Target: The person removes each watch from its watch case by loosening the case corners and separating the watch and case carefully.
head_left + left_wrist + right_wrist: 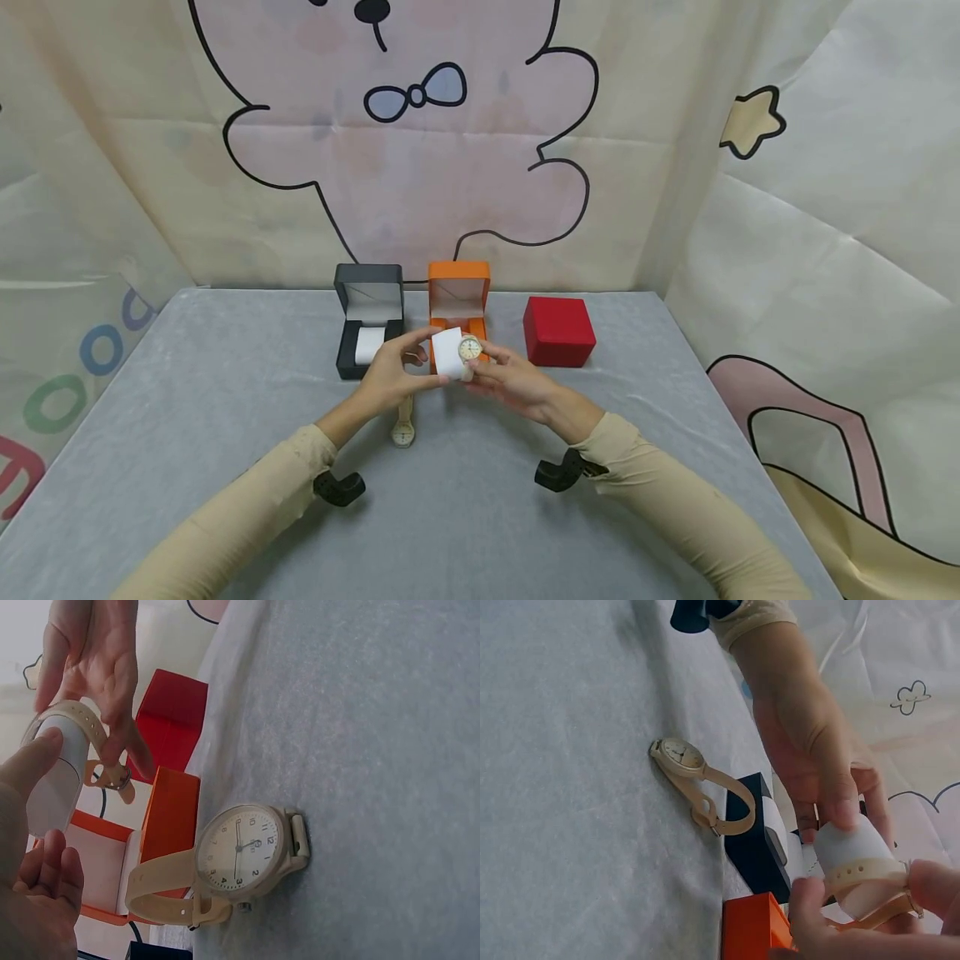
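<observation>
We get numerals on the second watch (pixel 238 847), 10, 11, 12, 1, 2 and 3 among them, while any brand on that dial escapes us. Over on the curtain (pixel 150 208), two rounded o's, one blue, one green, and a red e at the edge!

Up in the air now, in front of the orange box (pixel 459 272), we have the cream watch (pixel 470 347), looped around one end of a white cushion (pixel 447 353). The left hand (pixel 393 367) has its thumb and fingers clamped on the cushion; the right hand (pixel 522 388) pinches the watch at its strap, by the buckle. Exactly which right fingertips bear on it, we can't quite tell, as the hands overlap.

The dial looks up at the head camera, just left of the right fingers; the cushion's long axis runs roughly from hand to hand, and the strap crosses it. Below, on the grey table (pixel 450 517), the second watch lies buckled, dial toward the person. The dark box (pixel 348 350) holds its own cushion, lid up, and we find the red box (pixel 558 332) closed to the right.
</observation>
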Available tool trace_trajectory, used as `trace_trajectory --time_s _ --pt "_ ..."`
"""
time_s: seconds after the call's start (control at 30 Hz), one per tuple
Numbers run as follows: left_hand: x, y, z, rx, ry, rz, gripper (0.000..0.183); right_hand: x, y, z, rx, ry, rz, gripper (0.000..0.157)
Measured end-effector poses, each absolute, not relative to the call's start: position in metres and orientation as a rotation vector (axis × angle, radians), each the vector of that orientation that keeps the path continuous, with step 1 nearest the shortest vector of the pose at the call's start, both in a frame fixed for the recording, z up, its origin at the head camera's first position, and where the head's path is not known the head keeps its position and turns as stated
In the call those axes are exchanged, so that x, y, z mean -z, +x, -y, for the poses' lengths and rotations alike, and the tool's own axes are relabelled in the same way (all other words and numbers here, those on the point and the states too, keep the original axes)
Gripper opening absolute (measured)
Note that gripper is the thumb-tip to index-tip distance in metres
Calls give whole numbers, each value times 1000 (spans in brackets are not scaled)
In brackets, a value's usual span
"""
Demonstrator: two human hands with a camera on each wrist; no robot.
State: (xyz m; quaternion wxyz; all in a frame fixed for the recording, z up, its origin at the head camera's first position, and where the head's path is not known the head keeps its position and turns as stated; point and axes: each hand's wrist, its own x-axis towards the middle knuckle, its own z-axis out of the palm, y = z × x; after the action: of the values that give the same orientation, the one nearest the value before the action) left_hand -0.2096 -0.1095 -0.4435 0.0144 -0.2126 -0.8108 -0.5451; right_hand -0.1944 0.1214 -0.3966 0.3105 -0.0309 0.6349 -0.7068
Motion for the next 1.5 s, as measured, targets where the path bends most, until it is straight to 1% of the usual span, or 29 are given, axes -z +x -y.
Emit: trace_trajectory --time_s 0.1,0.33,0.57,0.87,1.07,1.33,1.5 --pt "442 -209 110 1701 -668 2524 76 394 -195 -122 1858 -54 -1623 53" --pt "442 -211 110 1658 -649 2556 77 390 -197 -119 1903 14 -1510 55" --pt "443 -214 107 1663 -638 2539 78 394 -197 -114 1949 17 -1622 50" --pt "440 -216 109 1658 -597 2523 78 393 -191 -115 1966 -10 -1703 55" --pt "436 -220 111 1689 -613 2494 80 393 -190 -122 1999 25 -1761 62" --pt "438 -219 115 1685 -593 2518 81 397 -191 -132 2004 62 -1723 58" --pt "438 -221 114 1693 -623 2528 81 400 -194 -142 1975 -5 -1735 60"
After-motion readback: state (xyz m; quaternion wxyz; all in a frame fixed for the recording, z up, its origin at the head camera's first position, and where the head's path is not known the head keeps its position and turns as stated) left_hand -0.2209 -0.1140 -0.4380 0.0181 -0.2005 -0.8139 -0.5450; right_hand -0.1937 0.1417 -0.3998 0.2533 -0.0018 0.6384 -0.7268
